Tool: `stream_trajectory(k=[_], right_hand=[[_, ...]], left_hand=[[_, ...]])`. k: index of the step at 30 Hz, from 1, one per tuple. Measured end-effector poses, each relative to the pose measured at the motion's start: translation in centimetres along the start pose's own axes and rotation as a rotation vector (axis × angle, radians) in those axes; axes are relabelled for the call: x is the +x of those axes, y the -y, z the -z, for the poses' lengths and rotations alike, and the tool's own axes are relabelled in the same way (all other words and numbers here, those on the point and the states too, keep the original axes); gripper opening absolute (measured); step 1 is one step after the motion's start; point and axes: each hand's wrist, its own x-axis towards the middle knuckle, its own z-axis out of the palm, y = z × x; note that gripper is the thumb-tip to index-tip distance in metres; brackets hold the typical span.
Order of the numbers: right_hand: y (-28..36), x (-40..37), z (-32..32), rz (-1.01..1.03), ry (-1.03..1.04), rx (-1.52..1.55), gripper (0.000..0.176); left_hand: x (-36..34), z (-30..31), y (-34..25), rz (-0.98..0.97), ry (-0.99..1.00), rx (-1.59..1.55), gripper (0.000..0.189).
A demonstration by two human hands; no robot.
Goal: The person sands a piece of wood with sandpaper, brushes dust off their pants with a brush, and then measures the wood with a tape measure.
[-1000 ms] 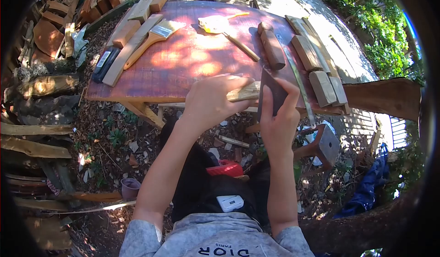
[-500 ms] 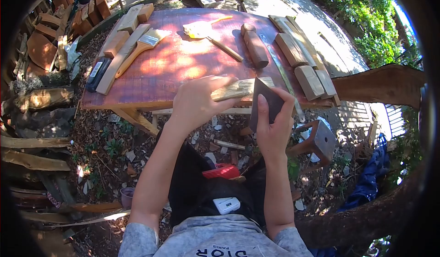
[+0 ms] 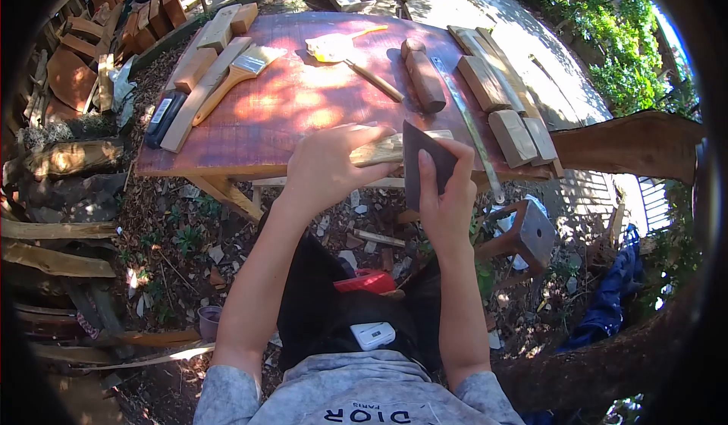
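My left hand (image 3: 330, 163) is closed around one end of a pale piece of wood (image 3: 379, 150), holding it level by the near edge of the table. A dark sheet of sandpaper (image 3: 415, 163) is pinched in my right hand (image 3: 444, 186), thumb in front and fingers behind. The sheet covers part of the wood's right half, and the right fingers wrap over that end. Exactly where the sandpaper presses on the wood is hidden by the sheet itself.
On the reddish table (image 3: 265, 133) lie a paintbrush (image 3: 235, 76), a wooden-handled tool (image 3: 373, 81), a brown wooden block (image 3: 423, 80), a metal ruler (image 3: 470, 129) and several wood offcuts (image 3: 485, 82). A stool (image 3: 531, 235) stands below at the right.
My right hand and the sandpaper have slid left along the wood, closer to my left hand. The left hand and the wood stay almost in place.
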Motion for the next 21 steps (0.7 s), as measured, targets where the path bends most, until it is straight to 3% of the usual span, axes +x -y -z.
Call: stream_trajectory(k=[2,5,11,16,21], right_hand=[[-0.1,-1.6,1.0,0.068,0.030,-0.031,0.029],[0.4,-2.6,2.4,0.014,0.103,0.012,0.029],[1.7,-0.5,1.9,-0.006,0.000,0.047,0.031],[1.3,1.8,0.0,0.069,0.033,0.021,0.032],[1.4,1.5,-0.7,0.002,0.025,0.101,0.031]], left_hand=[[0.1,-0.1,0.5,-0.027,-0.023,-0.013,0.061],[0.0,-0.3,0.6,-0.026,-0.023,-0.017,0.061],[0.0,0.2,-0.2,0.009,0.001,0.010,0.064],[0.0,0.1,0.0,-0.028,-0.023,-0.003,0.065],[0.0,-0.2,0.3,-0.020,-0.032,0.024,0.065]])
